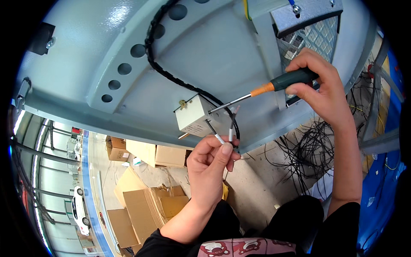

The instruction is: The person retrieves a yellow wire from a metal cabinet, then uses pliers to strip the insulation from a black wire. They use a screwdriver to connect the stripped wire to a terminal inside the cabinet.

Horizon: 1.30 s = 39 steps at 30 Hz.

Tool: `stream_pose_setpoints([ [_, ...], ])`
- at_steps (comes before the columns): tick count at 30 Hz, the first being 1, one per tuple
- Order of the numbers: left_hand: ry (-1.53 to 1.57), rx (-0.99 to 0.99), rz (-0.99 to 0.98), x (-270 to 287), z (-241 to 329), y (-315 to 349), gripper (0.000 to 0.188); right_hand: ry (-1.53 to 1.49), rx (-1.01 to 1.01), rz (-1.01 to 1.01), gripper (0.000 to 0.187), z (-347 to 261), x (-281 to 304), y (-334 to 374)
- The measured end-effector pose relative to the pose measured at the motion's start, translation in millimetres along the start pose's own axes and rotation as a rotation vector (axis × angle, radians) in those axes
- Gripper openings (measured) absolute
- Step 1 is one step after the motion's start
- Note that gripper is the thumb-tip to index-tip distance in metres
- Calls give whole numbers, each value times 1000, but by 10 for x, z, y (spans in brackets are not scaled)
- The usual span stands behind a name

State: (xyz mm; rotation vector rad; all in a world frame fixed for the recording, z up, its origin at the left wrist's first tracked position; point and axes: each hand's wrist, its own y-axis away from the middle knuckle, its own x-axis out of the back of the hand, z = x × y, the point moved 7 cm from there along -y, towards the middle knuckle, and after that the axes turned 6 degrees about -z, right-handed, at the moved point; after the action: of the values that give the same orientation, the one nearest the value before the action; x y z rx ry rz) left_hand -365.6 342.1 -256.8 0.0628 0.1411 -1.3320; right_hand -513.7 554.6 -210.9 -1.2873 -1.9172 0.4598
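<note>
A small white box [193, 118] with printed lettering is fixed to the grey-blue metal panel [209, 47]. My right hand [319, 83] grips a screwdriver [295, 79] with a dark green and orange handle, its shaft slanting down left until the tip meets the box's right side. Below the box, my left hand [210, 165] pinches thin wires with white sleeves [220, 139] between thumb and fingers. One wire runs up into the box; another points upward with a bare-looking end. A black wrapped cable harness [171, 77] curves down the panel behind the box.
Open cardboard boxes [141, 210] lie on the floor at lower left. A tangle of black wires [306, 154] covers the floor to the right, near a blue sheet [376, 197]. A mesh-covered opening [312, 38] sits in the panel at upper right. A white car [80, 210] stands far left.
</note>
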Motion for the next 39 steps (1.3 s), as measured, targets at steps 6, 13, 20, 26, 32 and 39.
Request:
stream_pose_setpoints([
  [6,-1,-14,11,-1,71,-83,13,-39,-17,1,25,9,2,6],
  [13,26,-23,67,-5,150,-77,15,-35,7,7,26,-11,5,-11],
  [20,-44,26,72,-19,173,-42,20,-33,-19,6,25,-9,36,23],
  [26,-678,-804,456,708,605,495,52,90,161,-12,27,-174,54,-82],
  [32,-285,-403,283,943,244,-212,67,380,396,-15,29,-409,126,-128],
  [39,-346,-403,411,870,262,-212,62,488,474,-83,30,-389,72,-139],
])
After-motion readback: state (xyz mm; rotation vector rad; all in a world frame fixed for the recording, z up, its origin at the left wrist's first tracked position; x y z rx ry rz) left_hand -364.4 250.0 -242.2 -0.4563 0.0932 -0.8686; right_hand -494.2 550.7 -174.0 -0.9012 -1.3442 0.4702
